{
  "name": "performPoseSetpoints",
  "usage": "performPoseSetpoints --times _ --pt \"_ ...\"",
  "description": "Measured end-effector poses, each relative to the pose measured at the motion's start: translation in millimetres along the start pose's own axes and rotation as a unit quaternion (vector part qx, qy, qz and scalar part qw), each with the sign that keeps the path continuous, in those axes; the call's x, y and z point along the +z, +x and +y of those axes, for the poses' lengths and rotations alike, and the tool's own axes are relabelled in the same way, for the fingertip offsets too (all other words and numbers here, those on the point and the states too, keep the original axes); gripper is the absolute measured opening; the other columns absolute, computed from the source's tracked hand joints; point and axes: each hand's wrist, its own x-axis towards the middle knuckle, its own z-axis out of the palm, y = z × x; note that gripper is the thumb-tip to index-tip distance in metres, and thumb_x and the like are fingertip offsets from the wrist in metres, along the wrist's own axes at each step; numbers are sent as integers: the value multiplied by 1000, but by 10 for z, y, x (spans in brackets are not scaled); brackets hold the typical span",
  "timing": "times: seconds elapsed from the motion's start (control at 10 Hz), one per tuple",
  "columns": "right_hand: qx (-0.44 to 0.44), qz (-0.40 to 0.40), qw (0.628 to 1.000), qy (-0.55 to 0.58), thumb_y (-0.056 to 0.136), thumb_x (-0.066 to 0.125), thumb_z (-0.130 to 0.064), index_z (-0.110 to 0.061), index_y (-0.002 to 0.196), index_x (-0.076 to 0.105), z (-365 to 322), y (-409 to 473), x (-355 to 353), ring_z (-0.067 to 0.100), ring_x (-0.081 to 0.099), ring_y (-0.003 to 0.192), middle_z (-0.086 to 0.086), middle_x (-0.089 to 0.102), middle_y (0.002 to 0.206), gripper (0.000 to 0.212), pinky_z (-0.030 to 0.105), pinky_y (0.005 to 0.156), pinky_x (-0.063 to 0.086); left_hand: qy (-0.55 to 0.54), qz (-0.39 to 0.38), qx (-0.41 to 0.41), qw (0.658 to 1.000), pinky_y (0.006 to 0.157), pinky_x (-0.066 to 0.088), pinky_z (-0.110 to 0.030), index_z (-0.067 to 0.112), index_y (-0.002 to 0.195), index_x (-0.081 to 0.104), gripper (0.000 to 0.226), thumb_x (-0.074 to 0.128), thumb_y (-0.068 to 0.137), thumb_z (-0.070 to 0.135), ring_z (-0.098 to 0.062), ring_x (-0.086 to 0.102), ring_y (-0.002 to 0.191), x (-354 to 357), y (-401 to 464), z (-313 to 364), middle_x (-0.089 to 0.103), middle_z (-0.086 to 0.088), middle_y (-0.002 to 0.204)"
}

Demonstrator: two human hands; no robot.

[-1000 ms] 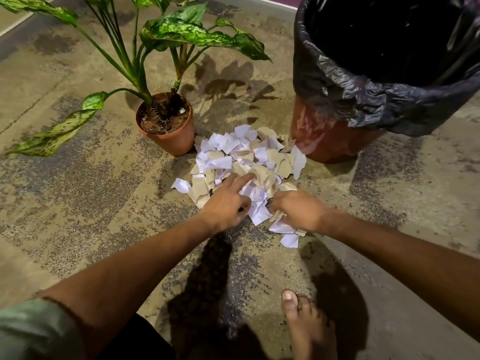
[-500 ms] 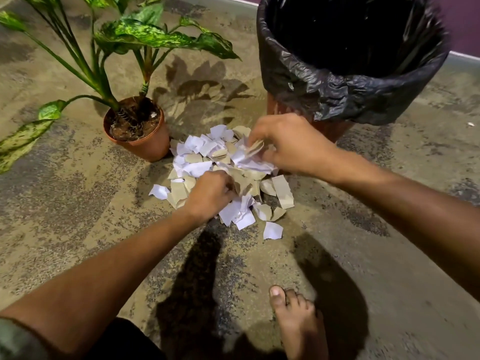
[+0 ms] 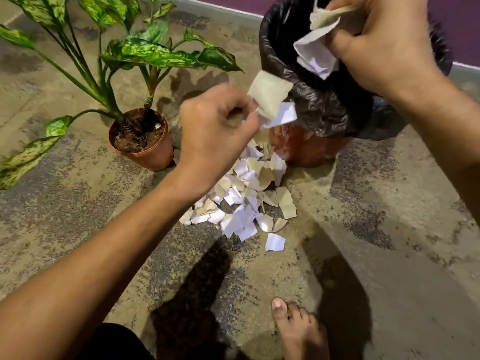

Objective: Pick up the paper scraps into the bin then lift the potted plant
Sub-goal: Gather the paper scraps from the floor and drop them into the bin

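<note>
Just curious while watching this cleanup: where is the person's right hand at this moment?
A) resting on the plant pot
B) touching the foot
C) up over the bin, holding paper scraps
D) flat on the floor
C: the right hand grips paper scraps above the opening of the bin.

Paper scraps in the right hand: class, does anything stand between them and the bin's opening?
Nothing visible does. The right hand holds its paper scraps over the open mouth of the black-lined bin; no lid covers it.

Bare foot point(image 3: 298, 331) at 6 o'clock on mottled concrete floor point(image 3: 389, 255); purple wall point(image 3: 462, 27) at 1 o'clock.
</note>
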Motion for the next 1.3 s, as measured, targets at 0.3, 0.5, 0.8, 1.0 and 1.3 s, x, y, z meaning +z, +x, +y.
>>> performPoseSetpoints --times 0.3,0.5,0.8,1.0,1.3 --pt "-98 374 922 -9 92 40 -49 -28 133 47 -472 1752 -2745 11 61 106 -4 67 117 46 34 91 46 0 25 74 997 63 51 -27 3 75 71 11 61 78 7 -13 62 68 408 678 435 69 -5 76" --pt "-108 341 932 54 91 52 -28 -28 138 43 -252 1478 -2629 28 52 120 3 57 134 48 42 94 42 25 -21 51 998 70 50 -27 7 81 72 13 60 79 11 -11 62 76 587 905 477 70 -2 85" --pt "-119 339 932 42 91 57 -30 -25 140 40 -97 1635 -2660 23 43 128 2 42 143 52 41 103 34 -25 -64 -14 998 74 55 -27 12 76 71 10 63 79 7 -7 66 79 722 1030 354 71 2 84" --pt "-134 326 933 75 93 54 -29 -22 140 37 -144 1573 -2654 17 47 122 0 34 144 51 42 100 44 -17 -72 -14 997 85 50 -11 9 90 75 19 58 84 3 -8 65 95 706 943 309 72 1 100" --pt "-326 240 907 119 90 57 -21 -18 138 44 -730 1183 -2107 6 48 116 -2 40 141 50 26 93 47 40 -25 14 999 110 37 -36 4 123 62 31 50 96 14 -23 50 127 424 111 -112 59 -9 131"
